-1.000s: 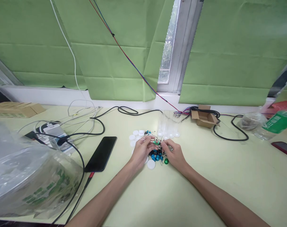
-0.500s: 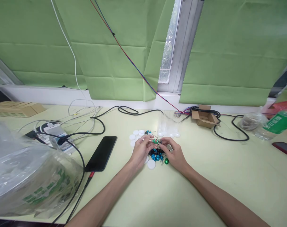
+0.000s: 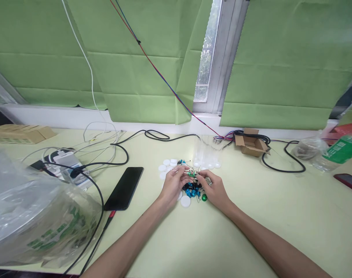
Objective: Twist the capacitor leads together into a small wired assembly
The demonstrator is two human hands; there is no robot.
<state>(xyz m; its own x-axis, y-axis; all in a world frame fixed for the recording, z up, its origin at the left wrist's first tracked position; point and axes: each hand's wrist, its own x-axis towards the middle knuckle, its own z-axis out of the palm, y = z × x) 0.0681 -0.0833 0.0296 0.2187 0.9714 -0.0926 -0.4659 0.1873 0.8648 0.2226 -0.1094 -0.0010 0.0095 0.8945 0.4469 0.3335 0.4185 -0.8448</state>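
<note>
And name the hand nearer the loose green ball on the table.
Right. The right hand is just beside the green ball; the left hand is farther left, beyond the blue pieces.

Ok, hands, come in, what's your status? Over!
Left fingers gripping green piece. Right fingers at its right end. Blue parts clustered close by, maybe in the way.

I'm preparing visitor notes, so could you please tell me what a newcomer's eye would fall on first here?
Probably the broad green blinds across the back. Below them, the left hand and right hand meet at a small green part over blue pieces; a bulky plastic bag fills the lower left.
</note>
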